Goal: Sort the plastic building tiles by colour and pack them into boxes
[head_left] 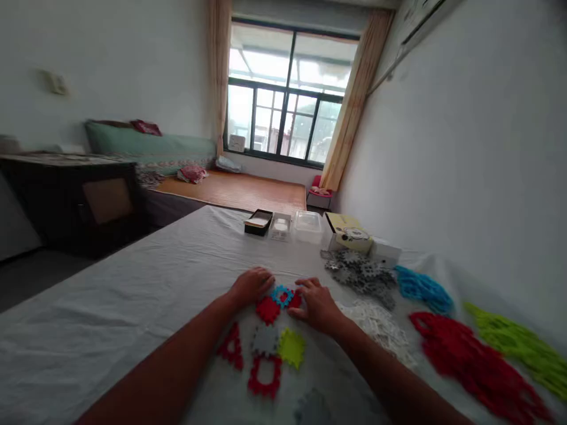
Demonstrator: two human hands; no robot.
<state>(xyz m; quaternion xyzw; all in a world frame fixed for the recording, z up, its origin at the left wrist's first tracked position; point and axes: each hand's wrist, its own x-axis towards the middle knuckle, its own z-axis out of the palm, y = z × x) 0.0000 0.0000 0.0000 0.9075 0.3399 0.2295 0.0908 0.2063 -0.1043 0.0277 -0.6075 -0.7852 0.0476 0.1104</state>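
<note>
Both hands rest on a white-sheeted table (133,295). My left hand (250,286) lies knuckles up with its fingers curled down at the left edge of a small blue interlocking tile (282,295). My right hand (316,304) presses its fingertips against the tile's right side. A red tile (267,309) joins the blue one from below. Nearer to me lie a grey tile (264,339), a yellow-green tile (291,347) and two red frame-shaped tiles (264,376).
Piles of tiles lie to the right: grey (361,273), blue (423,289), white (381,327), red (473,360) and green (518,342). Small boxes (283,226) and a yellow box (349,233) stand at the far edge. A bed and a dark cabinet (71,195) are beyond.
</note>
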